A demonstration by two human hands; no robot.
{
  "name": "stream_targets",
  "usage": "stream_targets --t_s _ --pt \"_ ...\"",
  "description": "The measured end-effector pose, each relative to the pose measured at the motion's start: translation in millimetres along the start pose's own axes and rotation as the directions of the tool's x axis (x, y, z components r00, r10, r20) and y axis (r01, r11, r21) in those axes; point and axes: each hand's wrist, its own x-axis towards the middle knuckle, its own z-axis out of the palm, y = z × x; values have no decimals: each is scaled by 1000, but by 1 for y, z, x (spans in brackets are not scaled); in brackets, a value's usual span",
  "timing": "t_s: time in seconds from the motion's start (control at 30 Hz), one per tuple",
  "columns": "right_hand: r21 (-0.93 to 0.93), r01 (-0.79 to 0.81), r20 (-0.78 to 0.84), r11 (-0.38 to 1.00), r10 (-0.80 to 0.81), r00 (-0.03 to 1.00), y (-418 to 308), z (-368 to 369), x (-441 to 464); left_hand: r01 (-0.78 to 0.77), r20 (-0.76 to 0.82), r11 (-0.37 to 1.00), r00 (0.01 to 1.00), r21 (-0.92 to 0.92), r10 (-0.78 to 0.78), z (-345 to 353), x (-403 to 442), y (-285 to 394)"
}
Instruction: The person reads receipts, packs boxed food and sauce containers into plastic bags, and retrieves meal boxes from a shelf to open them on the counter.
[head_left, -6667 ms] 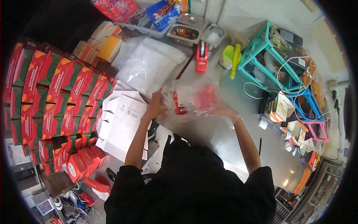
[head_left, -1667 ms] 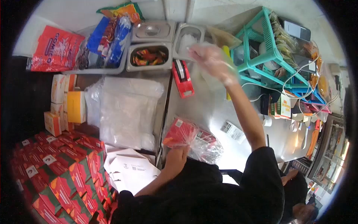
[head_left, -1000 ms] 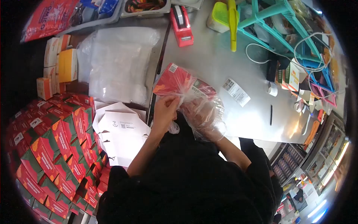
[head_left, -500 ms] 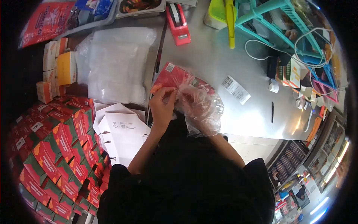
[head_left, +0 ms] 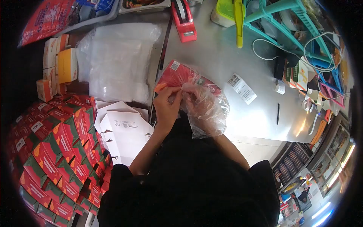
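A red box (head_left: 178, 76) in clear plastic (head_left: 221, 104) lies at the table's (head_left: 211, 56) near edge, left of a label (head_left: 242, 89). The left hand (head_left: 167, 108) pinches the plastic, fingertips together; beside it, film veils the right hand (head_left: 202, 109), its grip unclear.

"COMICO" on red bag (head_left: 47, 19), small print unreadable

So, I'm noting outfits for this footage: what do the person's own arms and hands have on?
The black sleeves are short, leaving the forearms bare. The left hand is bare; loose, crinkled clear plastic covers the right hand, possibly a thin glove.
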Motion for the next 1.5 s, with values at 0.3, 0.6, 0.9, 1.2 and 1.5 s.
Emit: stream_targets --t_s 0.3,0.6,0.9,1.2,1.5 --pt "24 -59 29 998 59 998 -6 -3 0 18 -45 1000 999 -18 -19 3 -2 -3" --pt "-33 -24 113 999 28 993 -1 -11 10 -378 89 871 925 314 369 0 -2 1" --pt "-453 439 282 776 -343 896 38 -19 6 -528 88 778 841 340 533 11 -2 -11" --pt "675 -375 364 635 155 918 24 -23 22 -555 140 728 823 403 551 8 -4 -21" --pt "377 -277 191 884 218 957 35 -67 3 -636 260 629 765 447 589 -2 -2 -19"
